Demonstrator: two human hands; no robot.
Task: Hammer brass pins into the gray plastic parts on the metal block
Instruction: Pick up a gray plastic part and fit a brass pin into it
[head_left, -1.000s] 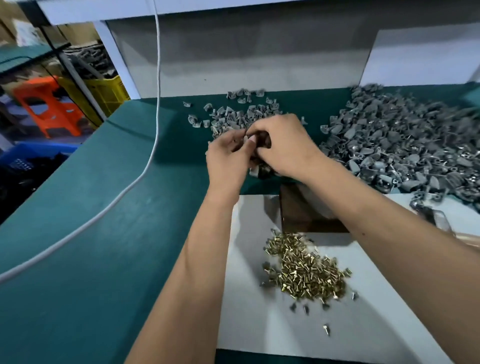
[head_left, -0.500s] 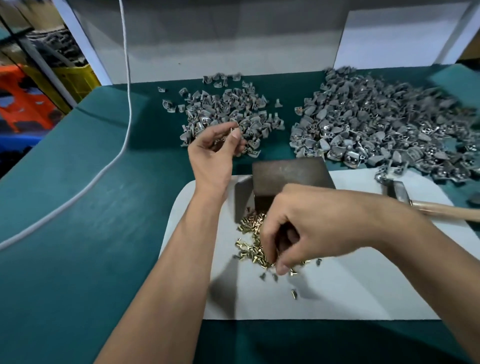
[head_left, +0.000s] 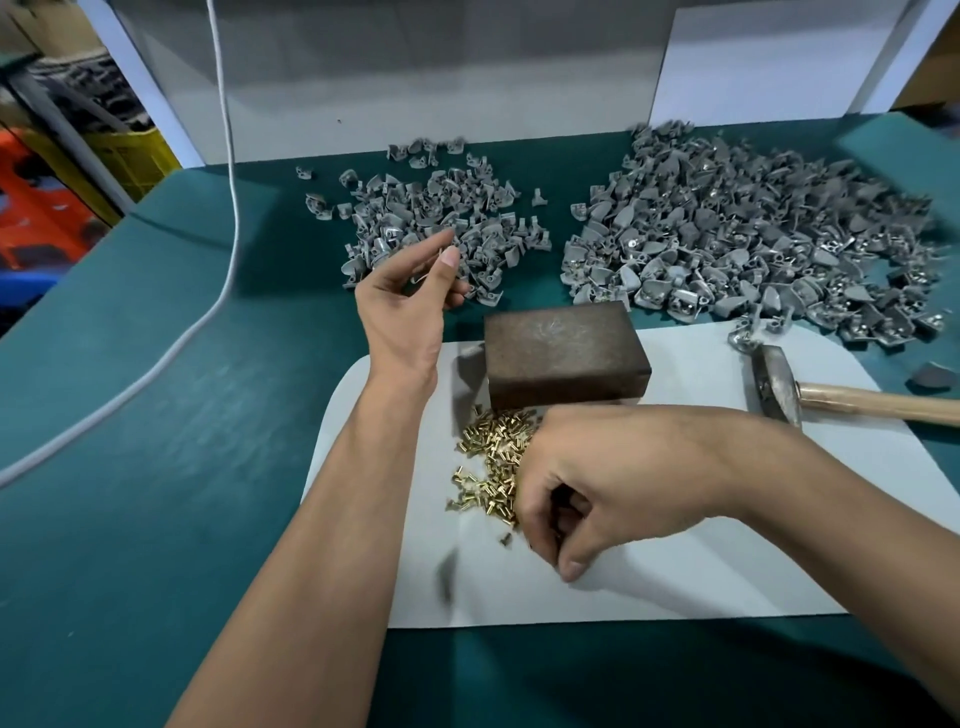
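The dark metal block (head_left: 561, 348) stands bare on the white mat (head_left: 779, 545). In front of it lies a pile of brass pins (head_left: 491, 457). My right hand (head_left: 597, 499) is down on the pile's right side, fingers and thumb curled and pinching at pins; the pins under it are hidden. My left hand (head_left: 410, 296) hovers left of the block, by the smaller heap of gray plastic parts (head_left: 441, 218), and pinches one small gray part between thumb and fingers. The hammer (head_left: 774, 387) lies on the mat to the right, with no hand on it.
A larger heap of gray parts (head_left: 753, 234) covers the back right of the green table (head_left: 130, 467). A white cable (head_left: 228, 208) runs down across the table's left side. A grey-white wall closes the back. Yellow and orange crates stand off to the left.
My right hand left the gray parts, came back to the brass pins and now digs in them. My left hand stays up by the smaller heap with its part. The view tilted down.
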